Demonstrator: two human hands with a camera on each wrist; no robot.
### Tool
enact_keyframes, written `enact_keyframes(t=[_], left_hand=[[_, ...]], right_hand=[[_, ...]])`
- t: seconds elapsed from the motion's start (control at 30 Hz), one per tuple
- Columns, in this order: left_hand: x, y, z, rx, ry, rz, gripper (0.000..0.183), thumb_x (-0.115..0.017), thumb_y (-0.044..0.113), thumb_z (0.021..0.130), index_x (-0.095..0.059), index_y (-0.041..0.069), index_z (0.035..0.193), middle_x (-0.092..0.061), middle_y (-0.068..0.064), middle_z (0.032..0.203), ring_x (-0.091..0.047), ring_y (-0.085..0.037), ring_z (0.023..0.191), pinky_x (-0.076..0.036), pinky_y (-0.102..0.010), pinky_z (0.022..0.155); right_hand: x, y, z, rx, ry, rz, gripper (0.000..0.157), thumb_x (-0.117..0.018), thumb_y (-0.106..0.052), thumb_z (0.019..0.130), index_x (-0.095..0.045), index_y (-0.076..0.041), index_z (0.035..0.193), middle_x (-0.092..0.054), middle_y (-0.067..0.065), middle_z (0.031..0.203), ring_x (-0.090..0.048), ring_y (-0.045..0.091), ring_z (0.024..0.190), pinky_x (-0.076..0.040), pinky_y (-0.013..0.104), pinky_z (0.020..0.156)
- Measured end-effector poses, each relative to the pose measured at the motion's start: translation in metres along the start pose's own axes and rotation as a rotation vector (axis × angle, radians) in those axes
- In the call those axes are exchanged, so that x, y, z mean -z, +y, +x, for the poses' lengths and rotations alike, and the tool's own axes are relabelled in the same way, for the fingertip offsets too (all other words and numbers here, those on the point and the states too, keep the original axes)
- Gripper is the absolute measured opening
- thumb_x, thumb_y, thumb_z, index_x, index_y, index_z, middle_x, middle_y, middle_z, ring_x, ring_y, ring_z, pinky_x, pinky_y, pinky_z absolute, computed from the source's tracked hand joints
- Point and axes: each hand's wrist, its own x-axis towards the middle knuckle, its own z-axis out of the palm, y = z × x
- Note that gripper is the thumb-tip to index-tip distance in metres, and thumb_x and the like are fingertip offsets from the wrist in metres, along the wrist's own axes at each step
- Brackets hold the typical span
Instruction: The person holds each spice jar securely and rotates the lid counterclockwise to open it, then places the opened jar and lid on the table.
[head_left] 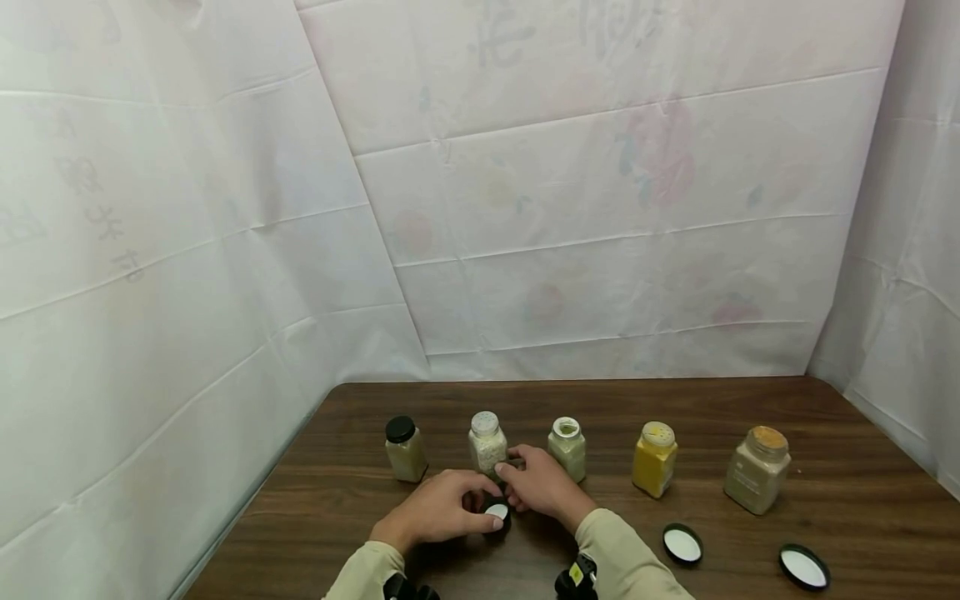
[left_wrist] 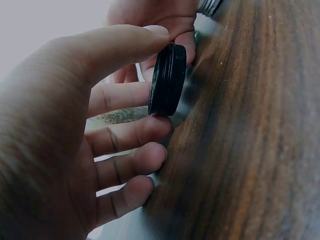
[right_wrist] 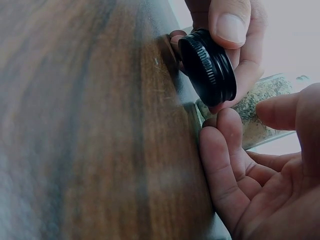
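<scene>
My left hand [head_left: 444,507] pinches a black screw lid [left_wrist: 169,80] between thumb and fingers, close over the table. The lid's white liner faces up in the head view. Beside it my right hand [head_left: 546,483] has loosely bent fingers with nothing seen between them in the right wrist view; its fingertips [right_wrist: 214,145] are right by the lid's lower edge. Just behind the hands stands a square glass jar with speckled contents [head_left: 488,450], its black lid off. To its right, an uncapped jar of pale green contents [head_left: 567,454] is partly hidden by my right hand.
A jar with a black cap [head_left: 407,454] stands at the left. Toward the right are an uncapped yellow jar [head_left: 654,464] and a larger uncapped jar of tan powder [head_left: 757,473]. Two black lids, one nearer [head_left: 682,544] and one farther right [head_left: 804,567], lie liner up.
</scene>
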Motion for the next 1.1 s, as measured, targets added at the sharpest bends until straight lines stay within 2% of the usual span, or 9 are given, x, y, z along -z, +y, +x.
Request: enact_keyframes(t=[0.37,0.53,0.63,0.77,0.87,1.0,1.1], left_hand=[[-0.001,-0.001,-0.003,0.034,0.023,-0.003,0.03,-0.065,0.048,0.082,-0.066,0.029,0.104,-0.058,0.016,0.076,-0.054,-0.001,0.064,-0.044,-0.022,0.057],[-0.002,-0.004,-0.006,0.009,0.062,-0.076,0.027,-0.061,0.044,0.086,-0.067,0.023,0.104,-0.061,0.014,0.081,-0.056,-0.003,0.07,-0.046,-0.023,0.061],[-0.002,-0.006,-0.008,-0.003,0.095,-0.164,0.027,-0.057,0.039,0.091,-0.067,0.019,0.105,-0.063,0.01,0.086,-0.059,-0.006,0.074,-0.048,-0.025,0.064],[-0.002,-0.01,-0.011,0.009,0.166,-0.274,0.026,-0.054,0.034,0.094,-0.066,0.014,0.106,-0.065,0.0,0.085,-0.061,-0.015,0.067,-0.05,-0.029,0.06],[-0.001,-0.015,-0.014,0.018,0.253,-0.276,0.025,-0.055,0.032,0.094,-0.066,0.013,0.103,-0.064,-0.003,0.08,-0.06,-0.018,0.06,-0.049,-0.029,0.054],[0.0,-0.021,-0.02,0.043,0.377,-0.255,0.022,-0.056,0.029,0.093,-0.067,0.012,0.099,-0.063,-0.003,0.076,-0.059,-0.018,0.06,-0.048,-0.027,0.054],[0.005,-0.021,-0.027,0.105,0.431,-0.325,0.02,-0.056,0.026,0.094,-0.067,0.01,0.097,-0.063,-0.007,0.076,-0.06,-0.023,0.063,-0.05,-0.03,0.056]], right_hand=[[-0.003,-0.002,-0.001,0.021,-0.003,-0.008,0.053,-0.056,-0.031,0.092,-0.043,0.005,0.13,-0.062,0.006,0.07,-0.06,0.018,0.06,-0.051,0.033,0.053],[-0.003,-0.001,-0.001,0.019,-0.005,0.003,0.053,-0.056,-0.029,0.093,-0.042,0.005,0.131,-0.063,0.007,0.071,-0.061,0.019,0.061,-0.051,0.033,0.053],[-0.002,0.0,-0.003,0.014,-0.007,0.022,0.053,-0.056,-0.027,0.093,-0.041,0.006,0.131,-0.063,0.009,0.073,-0.061,0.02,0.062,-0.051,0.033,0.054],[-0.001,0.0,-0.004,0.012,0.003,0.044,0.051,-0.056,-0.025,0.093,-0.042,0.007,0.13,-0.063,0.01,0.073,-0.061,0.02,0.062,-0.052,0.034,0.054],[0.0,0.0,-0.004,0.01,0.02,0.061,0.045,-0.055,-0.023,0.093,-0.044,0.007,0.124,-0.062,0.01,0.073,-0.06,0.019,0.06,-0.052,0.035,0.053],[-0.001,0.0,-0.003,0.026,0.057,0.06,0.029,-0.055,-0.02,0.092,-0.047,0.004,0.107,-0.061,0.009,0.068,-0.059,0.018,0.055,-0.051,0.034,0.05],[-0.003,-0.001,-0.002,0.039,0.072,0.045,0.02,-0.055,-0.019,0.092,-0.048,-0.001,0.094,-0.061,0.009,0.066,-0.059,0.017,0.053,-0.051,0.033,0.048]])
